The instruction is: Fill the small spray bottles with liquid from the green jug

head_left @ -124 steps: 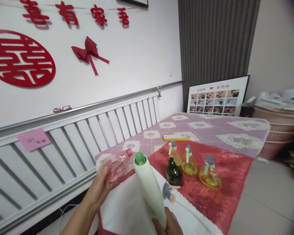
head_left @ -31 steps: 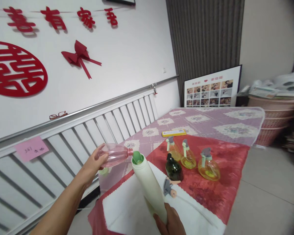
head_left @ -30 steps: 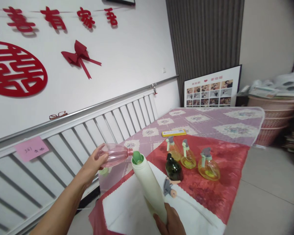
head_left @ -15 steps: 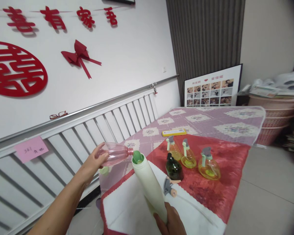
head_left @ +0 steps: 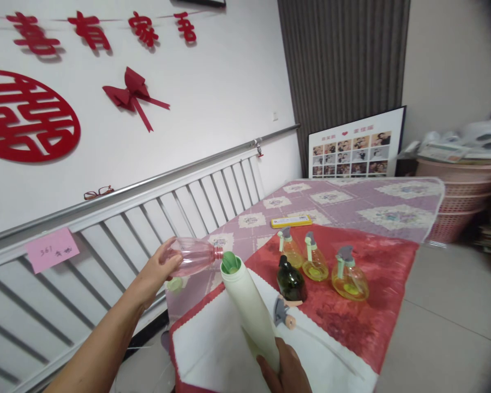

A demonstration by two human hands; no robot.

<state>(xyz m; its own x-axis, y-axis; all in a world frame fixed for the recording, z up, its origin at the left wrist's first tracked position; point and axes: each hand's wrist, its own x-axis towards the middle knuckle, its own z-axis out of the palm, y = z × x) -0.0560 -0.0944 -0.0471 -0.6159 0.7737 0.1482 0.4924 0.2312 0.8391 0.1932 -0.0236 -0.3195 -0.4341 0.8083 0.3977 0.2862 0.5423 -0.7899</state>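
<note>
My left hand (head_left: 161, 268) is closed round the base of a clear pink bottle (head_left: 194, 255), held nearly level with its threaded neck to the right. That neck meets the green spout (head_left: 230, 263) of a pale green-white bottle (head_left: 249, 308). Around the lower end of this tilted bottle, my right hand (head_left: 286, 368) is wrapped. Any liquid passing between the two is too faint to make out. A grey spray head (head_left: 283, 313) lies on the cloth just right of the pale bottle.
Several amber spray bottles, one (head_left: 349, 278) rightmost, and a dark green bottle (head_left: 291, 281) stand on the red cloth (head_left: 339, 322). Behind them lies a yellow flat box (head_left: 291, 221). A white radiator (head_left: 118, 240) runs along the left. Stacked pink baskets (head_left: 460, 204) stand at right.
Almost nothing differs. Both hands keep their hold, and the pink bottle's neck stays at the green spout.
</note>
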